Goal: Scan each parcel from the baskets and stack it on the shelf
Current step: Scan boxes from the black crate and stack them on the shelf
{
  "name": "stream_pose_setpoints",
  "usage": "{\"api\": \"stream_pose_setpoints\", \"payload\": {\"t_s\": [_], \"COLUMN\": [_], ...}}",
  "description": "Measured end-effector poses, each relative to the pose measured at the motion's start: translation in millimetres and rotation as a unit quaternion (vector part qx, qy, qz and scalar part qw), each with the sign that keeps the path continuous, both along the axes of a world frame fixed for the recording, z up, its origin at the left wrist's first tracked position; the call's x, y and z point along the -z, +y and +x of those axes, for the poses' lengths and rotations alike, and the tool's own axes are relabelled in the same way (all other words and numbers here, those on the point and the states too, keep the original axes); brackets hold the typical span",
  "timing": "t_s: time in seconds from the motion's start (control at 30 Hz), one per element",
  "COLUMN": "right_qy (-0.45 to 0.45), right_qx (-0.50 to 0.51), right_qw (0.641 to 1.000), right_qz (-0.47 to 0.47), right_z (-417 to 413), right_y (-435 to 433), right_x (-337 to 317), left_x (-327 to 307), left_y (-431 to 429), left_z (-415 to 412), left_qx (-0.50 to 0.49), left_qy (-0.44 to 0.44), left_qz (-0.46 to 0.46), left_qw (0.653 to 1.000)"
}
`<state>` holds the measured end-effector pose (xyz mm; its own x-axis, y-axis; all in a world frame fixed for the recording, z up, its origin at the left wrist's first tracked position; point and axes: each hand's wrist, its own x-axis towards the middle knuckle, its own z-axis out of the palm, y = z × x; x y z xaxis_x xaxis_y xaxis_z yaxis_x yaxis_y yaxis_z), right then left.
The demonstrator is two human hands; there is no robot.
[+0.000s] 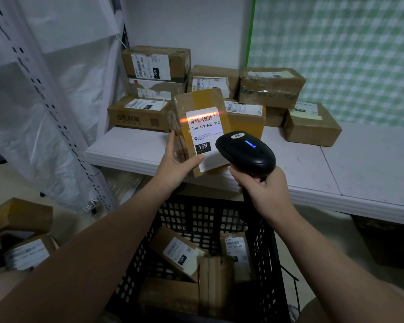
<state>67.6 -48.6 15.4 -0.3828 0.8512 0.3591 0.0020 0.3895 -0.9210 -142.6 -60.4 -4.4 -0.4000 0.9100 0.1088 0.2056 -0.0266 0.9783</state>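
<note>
1. Our left hand (177, 164) grips the parcel (203, 106) at its lower left corner. The thumb lies across the front and the fingers wrap the side, which leaves the barcode uncovered.
2. The parcel rests on nothing. It is held just above the front edge of the shelf (336, 164) and over the basket (196, 215), tilted back so its label (204, 134) faces the scanner squarely.
3. Our right hand (264, 190) is clenched round the handle of the scanner (245, 150). The scanner's head points up at the label from just beside the parcel's lower right corner. We cannot tell whether a finger presses the trigger, because the handle hides it.
4. An orange beam (201, 116) lies across the barcode at the top of the label, and a blue light shows on the scanner's head. From this we judge that scanning is the step in hand.
5. Boxes (156, 64) stand stacked at the back of the shelf, most with their labels turned outward. We judge that this parcel belongs on or beside those stacks, label out in the same way.
6. More parcels (177, 252) lie tumbled in the basket below our arms, so we judge that much of the task remains.
</note>
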Motion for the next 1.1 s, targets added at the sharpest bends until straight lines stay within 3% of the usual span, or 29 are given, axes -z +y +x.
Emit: {"api": "stream_pose_setpoints", "payload": {"t_s": [0.33,0.5,0.57,0.77,0.97,1.1], "right_qy": [-0.023,0.001,-0.028,-0.062,-0.086,-0.102], "right_qx": [0.0,0.025,0.012,0.005,0.004,-0.001], "right_qw": [0.999,0.994,0.996,0.997,0.995,0.991], "right_qz": [-0.038,-0.104,-0.083,-0.042,-0.045,-0.081], "right_z": [-15,-37,-47,-100,-153,-176], "right_y": [11,23,31,78,115,131], "right_x": [5,6,-5,-63,-81,-74], "left_x": [10,11,5,-54,-78,-81], "left_y": [-12,-12,-7,41,95,122], "left_z": [9,-6,-23,-93,-142,-157], "left_qx": [-0.006,-0.006,-0.029,-0.153,-0.233,-0.267], "left_qy": [0.011,-0.112,-0.15,-0.123,-0.229,-0.295], "left_qz": [-0.004,-0.013,-0.014,0.016,0.003,-0.055], "left_qw": [1.0,0.994,0.988,0.98,0.945,0.916]}}
